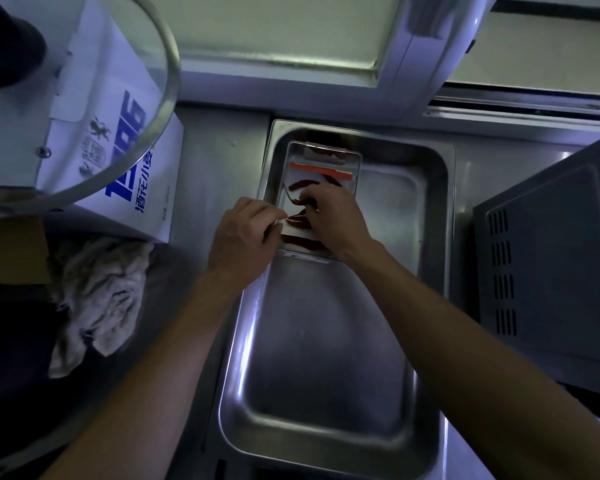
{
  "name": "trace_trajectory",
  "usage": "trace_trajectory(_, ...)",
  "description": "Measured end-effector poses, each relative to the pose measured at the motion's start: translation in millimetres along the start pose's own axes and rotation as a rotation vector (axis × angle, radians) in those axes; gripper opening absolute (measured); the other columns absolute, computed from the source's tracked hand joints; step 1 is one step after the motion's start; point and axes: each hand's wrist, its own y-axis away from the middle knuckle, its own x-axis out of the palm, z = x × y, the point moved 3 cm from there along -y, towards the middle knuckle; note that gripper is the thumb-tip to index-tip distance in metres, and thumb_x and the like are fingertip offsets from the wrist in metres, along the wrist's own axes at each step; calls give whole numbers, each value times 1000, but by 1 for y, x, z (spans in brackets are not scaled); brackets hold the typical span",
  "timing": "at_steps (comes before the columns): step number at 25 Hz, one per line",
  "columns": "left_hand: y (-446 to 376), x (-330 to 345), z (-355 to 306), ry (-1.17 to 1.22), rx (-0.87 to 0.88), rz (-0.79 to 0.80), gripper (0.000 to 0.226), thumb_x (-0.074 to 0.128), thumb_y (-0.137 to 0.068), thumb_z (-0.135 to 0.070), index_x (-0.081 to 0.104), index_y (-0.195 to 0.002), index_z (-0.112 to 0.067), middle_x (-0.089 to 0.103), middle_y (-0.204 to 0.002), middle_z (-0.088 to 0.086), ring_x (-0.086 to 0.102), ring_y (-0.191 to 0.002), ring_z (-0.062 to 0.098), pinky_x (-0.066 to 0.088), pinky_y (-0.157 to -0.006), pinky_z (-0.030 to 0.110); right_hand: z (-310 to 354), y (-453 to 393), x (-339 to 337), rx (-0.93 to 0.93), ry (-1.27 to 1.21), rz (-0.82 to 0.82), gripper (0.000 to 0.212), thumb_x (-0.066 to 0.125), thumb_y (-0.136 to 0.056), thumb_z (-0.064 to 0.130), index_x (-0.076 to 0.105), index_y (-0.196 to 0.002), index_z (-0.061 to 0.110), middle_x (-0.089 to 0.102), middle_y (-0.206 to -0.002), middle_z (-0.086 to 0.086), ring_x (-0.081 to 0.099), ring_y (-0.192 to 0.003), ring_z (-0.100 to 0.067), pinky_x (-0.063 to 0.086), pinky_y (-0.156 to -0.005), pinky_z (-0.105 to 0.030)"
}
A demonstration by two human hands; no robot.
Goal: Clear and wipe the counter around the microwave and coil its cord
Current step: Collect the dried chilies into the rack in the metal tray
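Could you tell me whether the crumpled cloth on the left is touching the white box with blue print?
Touching. In the head view, the cloth's upper edge lies right against the bottom edge of the white box, with no visible gap.

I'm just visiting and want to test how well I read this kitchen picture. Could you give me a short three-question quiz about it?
1. True or false: both hands are over the small tray that holds the dried chillies.
2. Where does the small tray sit? A) on the microwave B) inside the big steel pan C) on the cloth
3. Fill in: the crumpled cloth lies on the person's ____ side, just below the white box.

Key
1. True: the left hand and right hand both reach into it, fingers curled at the chillies.
2. B
3. left
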Motion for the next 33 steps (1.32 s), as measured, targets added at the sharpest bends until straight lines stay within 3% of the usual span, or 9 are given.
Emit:
trace_trajectory(3,-1,1,-3,11,4,23,17,65,-89,-8,70,-105,-9,68,-102,5,56,-100,24,48,-77,41,-2,3,-3,-13,9,-32,23,59,-91,2,71,-110,5,70,-114,-10,63,-105,-24,51,-90,-38)
trace_trajectory(6,-1,-2,-13,4,1,61,19,66,-88,-9,70,-106,-10,67,-104,4,56,-102,27,47,-77,42,-1,16,-16,-55,-1,-81,13,59,-92,6,72,-95,4,70,-97,-9,62,-91,-25,50,-79,-39)
trace_trajectory(8,1,-8,-22,1,-16,89,21,65,-89,-12,69,-109,-10,67,-106,5,56,-103,28,47,-79,44,-1,36,-27,-61,-24,-121,12,61,-92,7,73,-95,7,71,-95,-7,63,-89,-22,51,-78,-35)
trace_trajectory(12,22,-25,-54,-17,-40,151,27,63,-93,-20,66,-117,-11,65,-114,7,56,-109,29,48,-85,46,5,97,-54,-30,-92,-174,21,65,-91,8,73,-111,9,73,-110,-7,66,-103,-23,52,-91,-35)
trace_trajectory(17,64,-32,-102,-37,-38,222,36,57,-96,-27,59,-129,-15,62,-129,6,56,-120,27,47,-96,44,7,176,-74,85,-20,-9,35,63,-95,19,62,-130,13,63,-134,-4,58,-123,-21,46,-106,-38)
trace_trajectory(24,117,-5,-168,2,0,420,47,50,-100,-38,45,-144,-21,48,-147,3,42,-136,22,36,-109,43,-13,282,-91,217,82,9,44,60,-97,30,53,-139,22,57,-142,1,56,-125,-22,48,-102,-41)
trace_trajectory(33,162,16,-283,7,220,434,43,55,-98,-34,52,-139,-21,56,-139,3,47,-130,22,42,-104,38,-67,426,-131,350,-35,-160,43,66,-92,25,61,-133,13,63,-134,-7,56,-123,-28,42,-100,-34)
